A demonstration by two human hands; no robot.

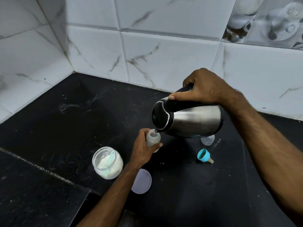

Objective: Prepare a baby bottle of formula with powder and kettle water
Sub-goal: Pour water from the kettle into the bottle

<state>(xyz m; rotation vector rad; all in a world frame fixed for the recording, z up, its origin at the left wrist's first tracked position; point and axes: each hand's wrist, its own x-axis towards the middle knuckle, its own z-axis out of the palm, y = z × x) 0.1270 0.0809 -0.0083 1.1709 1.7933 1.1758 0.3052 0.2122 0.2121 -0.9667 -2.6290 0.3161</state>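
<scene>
My right hand (204, 87) grips the black handle of a steel kettle (195, 119), tipped to the left with its spout over the mouth of a small clear baby bottle (153, 138). A thin stream of water runs from the spout into the bottle. My left hand (142, 149) is wrapped around the bottle, which stands on the black counter (82, 128). An open jar of white formula powder (107, 163) with a pale scoop inside stands left of my left wrist.
A blue bottle collar with its teat (204, 156) lies on its side right of the bottle. A clear cap (207, 139) rests under the kettle. The jar's round lid (141, 181) lies flat near my left forearm. Tiled walls meet in a corner behind.
</scene>
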